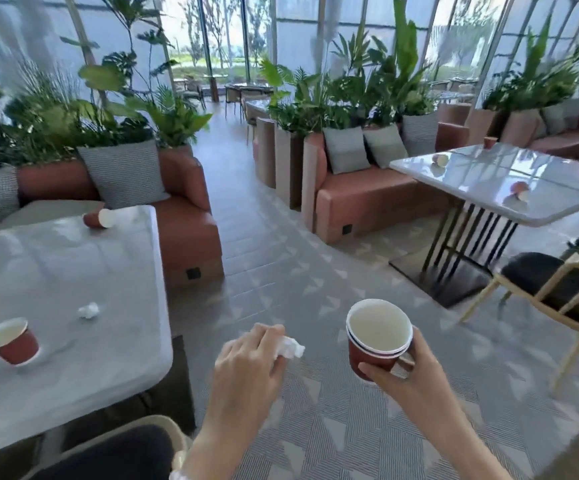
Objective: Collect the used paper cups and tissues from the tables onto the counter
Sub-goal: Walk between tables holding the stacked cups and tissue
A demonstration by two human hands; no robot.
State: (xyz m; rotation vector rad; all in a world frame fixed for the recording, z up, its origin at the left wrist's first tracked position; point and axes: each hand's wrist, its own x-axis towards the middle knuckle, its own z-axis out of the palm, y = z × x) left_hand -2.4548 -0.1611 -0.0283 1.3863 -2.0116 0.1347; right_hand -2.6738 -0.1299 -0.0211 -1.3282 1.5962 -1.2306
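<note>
My right hand (400, 367) grips two stacked red paper cups (378, 336) over the floor, white insides facing up. My left hand (250, 362) is closed on a crumpled white tissue (291, 348). On the left table (73, 358) stand an upright red cup (12, 341), a crumpled tissue (89, 310) and, farther back, a tipped red cup (99, 218). The right table (482, 188) carries two tipped cups (520, 191) (441, 159) and an upright cup (490, 142) at its far edge.
Terracotta sofas (187, 216) with grey cushions and tall planters flank a tiled aisle leading back to glass walls. A wooden chair with a dark seat (541, 282) stands at the right. Another dark-seated chair (115, 452) sits below the left table.
</note>
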